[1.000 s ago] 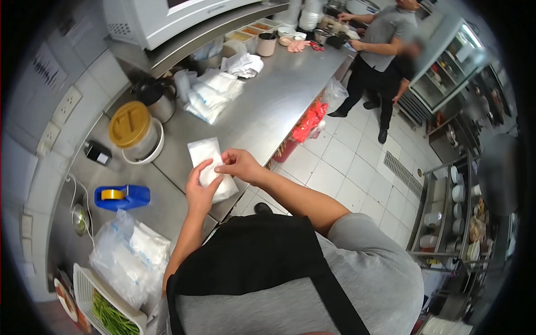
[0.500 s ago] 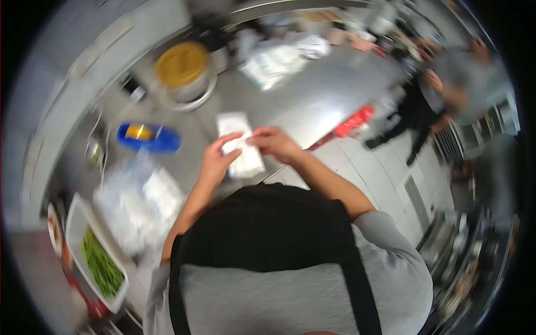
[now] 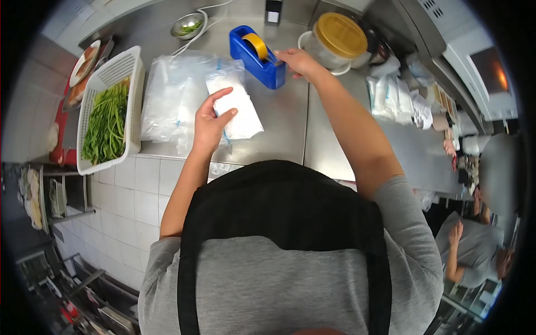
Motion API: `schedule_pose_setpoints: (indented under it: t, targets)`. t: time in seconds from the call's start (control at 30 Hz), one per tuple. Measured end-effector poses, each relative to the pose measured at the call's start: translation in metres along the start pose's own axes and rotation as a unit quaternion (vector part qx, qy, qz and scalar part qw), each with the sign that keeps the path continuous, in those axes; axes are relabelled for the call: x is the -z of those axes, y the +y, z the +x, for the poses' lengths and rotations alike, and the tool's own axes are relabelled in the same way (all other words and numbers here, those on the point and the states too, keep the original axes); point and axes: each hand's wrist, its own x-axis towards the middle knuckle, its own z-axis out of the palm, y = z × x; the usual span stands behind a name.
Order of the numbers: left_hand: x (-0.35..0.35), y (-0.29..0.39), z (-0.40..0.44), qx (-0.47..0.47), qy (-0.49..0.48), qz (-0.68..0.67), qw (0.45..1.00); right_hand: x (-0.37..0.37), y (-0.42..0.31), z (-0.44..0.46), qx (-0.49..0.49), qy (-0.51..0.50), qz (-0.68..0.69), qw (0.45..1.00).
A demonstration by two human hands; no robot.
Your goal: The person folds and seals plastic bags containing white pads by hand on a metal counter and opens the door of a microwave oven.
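Note:
My left hand (image 3: pixel 209 124) is closed around the edge of a flat white folded packet (image 3: pixel 241 114), thumb and index finger on its upper face. Whether it is paper or plastic I cannot tell. My right hand (image 3: pixel 304 63) reaches to the cutter end of a blue tape dispenser (image 3: pixel 259 67), its thumb and index finger pinched together at the tape's end. A yellow roll of tape (image 3: pixel 255 46) sits in the dispenser. The strip between the fingertips is too small to make out. Clear plastic bags (image 3: pixel 174 103) lie beneath and left of the packet.
A white basket of green vegetables (image 3: pixel 138 103) stands left, with a small metal bowl (image 3: pixel 187 26) behind. A tub with a yellow lid (image 3: pixel 341 36) is right of the dispenser. Wrapped white packs (image 3: pixel 391 99) lie farther right. Another person (image 3: pixel 472 245) is at the lower right.
Both hands were together on the white packet. My right hand has left it and moved to the tape dispenser; my left still holds it. The view has turned left.

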Motion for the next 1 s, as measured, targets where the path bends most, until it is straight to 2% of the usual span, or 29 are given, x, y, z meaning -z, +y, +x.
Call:
schedule_pose_setpoints:
  t: [0.13, 0.17, 0.37, 0.57, 0.67, 0.77, 0.87, 0.97, 1.0]
  targets:
    - [0.012, 0.011, -0.010, 0.012, 0.039, -0.005, 0.999, -0.007, -0.018, 0.005, -0.076, -0.064, 0.011, 0.995]
    - [0.012, 0.013, -0.012, 0.010, 0.046, -0.016, 0.999, -0.011, -0.021, 0.003, -0.104, -0.035, -0.002, 0.994]
    - [0.009, 0.014, 0.001, -0.024, 0.036, -0.010, 0.999, -0.017, -0.018, 0.009, -0.134, -0.110, 0.063, 0.983]
    - [0.017, 0.014, 0.003, -0.039, 0.046, 0.051, 0.997, -0.029, -0.020, -0.035, -0.070, -0.036, 0.230, 0.970]
    - [0.022, 0.006, 0.001, -0.062, 0.057, 0.022, 0.996, -0.026, -0.008, -0.045, -0.028, -0.063, 0.287, 0.956]
    - [0.023, 0.008, -0.002, -0.031, 0.047, -0.004, 0.998, -0.029, 0.021, -0.054, 0.054, -0.094, 0.368, 0.924]
    - [0.025, 0.011, -0.004, -0.010, 0.036, 0.027, 0.999, -0.040, 0.035, -0.061, 0.076, -0.069, 0.416, 0.904]
    - [0.020, 0.015, -0.003, -0.025, 0.023, 0.012, 0.999, -0.052, 0.068, -0.047, 0.104, -0.062, 0.342, 0.932]
    - [0.018, 0.017, 0.001, -0.040, 0.015, 0.018, 0.999, -0.058, 0.077, -0.039, 0.128, -0.013, 0.300, 0.945]
